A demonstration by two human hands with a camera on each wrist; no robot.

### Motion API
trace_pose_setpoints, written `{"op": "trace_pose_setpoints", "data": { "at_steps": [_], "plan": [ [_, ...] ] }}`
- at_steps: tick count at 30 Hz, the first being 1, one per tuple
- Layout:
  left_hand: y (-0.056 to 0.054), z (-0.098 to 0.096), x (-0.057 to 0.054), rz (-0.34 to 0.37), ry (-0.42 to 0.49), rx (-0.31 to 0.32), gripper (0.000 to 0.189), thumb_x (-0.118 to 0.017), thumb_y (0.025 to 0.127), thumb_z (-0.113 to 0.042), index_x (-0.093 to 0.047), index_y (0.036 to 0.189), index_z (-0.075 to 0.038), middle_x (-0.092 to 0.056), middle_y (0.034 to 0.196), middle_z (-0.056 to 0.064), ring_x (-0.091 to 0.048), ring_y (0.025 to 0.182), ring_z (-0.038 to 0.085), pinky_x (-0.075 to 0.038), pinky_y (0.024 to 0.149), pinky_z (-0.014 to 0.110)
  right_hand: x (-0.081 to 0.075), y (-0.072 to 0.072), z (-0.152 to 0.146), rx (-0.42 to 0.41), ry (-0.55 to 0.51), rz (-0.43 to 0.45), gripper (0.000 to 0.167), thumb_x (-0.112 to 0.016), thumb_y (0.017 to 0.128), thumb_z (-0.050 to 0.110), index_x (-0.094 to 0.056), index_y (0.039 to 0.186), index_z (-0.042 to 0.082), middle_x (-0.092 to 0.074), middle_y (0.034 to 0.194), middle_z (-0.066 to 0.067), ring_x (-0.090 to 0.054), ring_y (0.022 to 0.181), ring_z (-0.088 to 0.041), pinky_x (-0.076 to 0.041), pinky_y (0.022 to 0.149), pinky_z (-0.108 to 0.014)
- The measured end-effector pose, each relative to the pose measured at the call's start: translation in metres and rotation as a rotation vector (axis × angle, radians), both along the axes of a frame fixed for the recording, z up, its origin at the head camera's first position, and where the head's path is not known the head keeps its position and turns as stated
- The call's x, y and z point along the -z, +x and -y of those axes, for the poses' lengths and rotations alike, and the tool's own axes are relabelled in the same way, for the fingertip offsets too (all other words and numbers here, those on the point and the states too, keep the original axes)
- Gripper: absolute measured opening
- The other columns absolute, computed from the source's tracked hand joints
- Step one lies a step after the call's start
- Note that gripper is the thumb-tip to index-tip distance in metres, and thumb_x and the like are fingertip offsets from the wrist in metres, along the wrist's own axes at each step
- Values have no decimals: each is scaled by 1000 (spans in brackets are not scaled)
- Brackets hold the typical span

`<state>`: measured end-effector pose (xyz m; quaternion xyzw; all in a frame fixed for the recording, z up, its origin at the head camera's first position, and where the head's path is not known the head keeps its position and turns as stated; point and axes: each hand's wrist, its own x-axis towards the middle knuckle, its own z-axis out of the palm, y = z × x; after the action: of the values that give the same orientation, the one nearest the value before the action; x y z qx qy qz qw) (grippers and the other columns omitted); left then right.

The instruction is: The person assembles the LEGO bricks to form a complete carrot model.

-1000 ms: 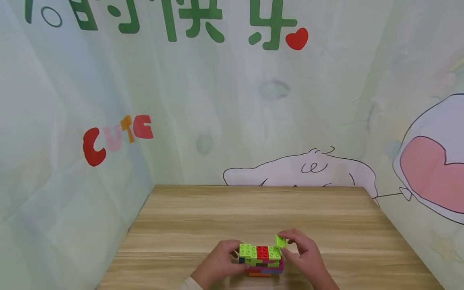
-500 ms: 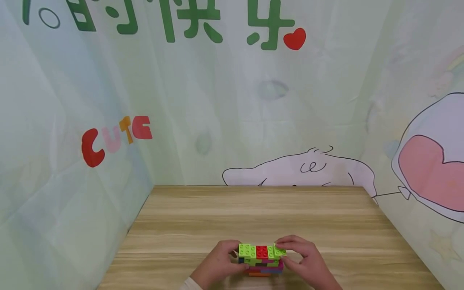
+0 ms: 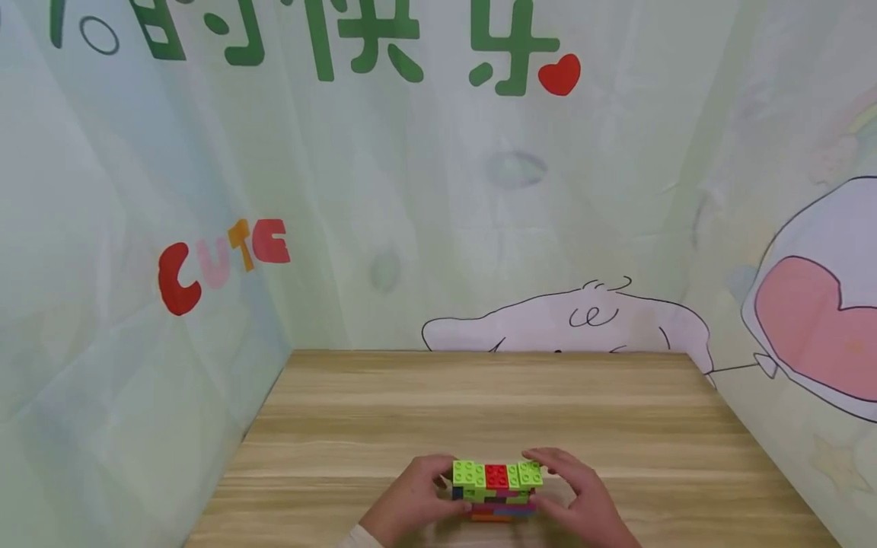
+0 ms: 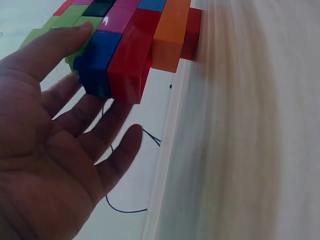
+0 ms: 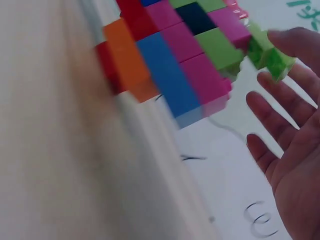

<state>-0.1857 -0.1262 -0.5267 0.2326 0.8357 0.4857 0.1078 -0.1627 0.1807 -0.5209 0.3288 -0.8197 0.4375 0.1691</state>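
Note:
A layered structure of toy building bricks (image 3: pixel 496 477) stands on the table in the head view, green and red bricks along its top. My left hand (image 3: pixel 418 491) grips its left end, thumb in front and fingers behind. In the left wrist view, that thumb lies over the bricks beside a blue brick (image 4: pixel 102 62) and a red brick (image 4: pixel 132 60). A green brick (image 3: pixel 530 473) sits on the top row's right end. Around that end is my right hand (image 3: pixel 578 495), its fingers spread and loose, the thumb close to the green brick in the right wrist view; contact is unclear.
Beneath the structure lies the wood-grain table (image 3: pixel 384 411). An orange brick (image 5: pixel 129 60) and a small red brick (image 5: pixel 109 65) form its lowest part. A printed cloth backdrop (image 3: pixel 384 190) hangs behind and along both sides of the table.
The right hand has lowered the green brick from above onto the top row's right end. Its fingers have since loosened around it. The left hand has kept its place.

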Motion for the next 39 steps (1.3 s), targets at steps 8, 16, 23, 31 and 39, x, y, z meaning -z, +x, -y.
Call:
{"op": "trace_pose_setpoints", "data": {
  "at_steps": [8,16,23,31,39],
  "plan": [
    [-1,5,7,39,22,-7,35,-90,79,-17,-75,110,-22,-72,105,-14,-67,95,7,-56,84,27,25,2,-1,50,171,551,72,-87,83,36,-54,144,20,-65,131,6,-62,116,-16,-54,95,-42],
    [-3,4,8,135,89,-72,35,-86,85,-21,-75,116,-9,-74,103,-3,-68,91,15,-58,80,28,25,2,17,239,136,537,56,-85,85,17,-57,134,13,-65,116,2,-60,92,-10,-54,78,-26],
    [-5,2,11,226,252,-178,40,-86,86,-15,-72,122,-12,-71,115,6,-68,95,23,-61,80,32,27,-5,15,267,95,310,44,-92,79,22,-69,117,24,-67,111,14,-60,97,-9,-56,82,-27],
    [-15,3,14,215,218,-148,45,-89,80,-7,-70,121,-13,-70,112,5,-68,94,23,-60,76,37,30,-28,12,259,67,542,45,-91,78,42,-72,116,25,-68,106,10,-59,99,-17,-54,86,-36],
    [-15,7,23,70,-6,-174,41,-96,71,-23,-75,107,-26,-69,124,1,-58,121,34,-41,107,65,40,-33,10,166,96,559,40,-93,77,37,-68,107,28,-69,111,12,-60,108,-20,-50,99,-51]
  ]
}}
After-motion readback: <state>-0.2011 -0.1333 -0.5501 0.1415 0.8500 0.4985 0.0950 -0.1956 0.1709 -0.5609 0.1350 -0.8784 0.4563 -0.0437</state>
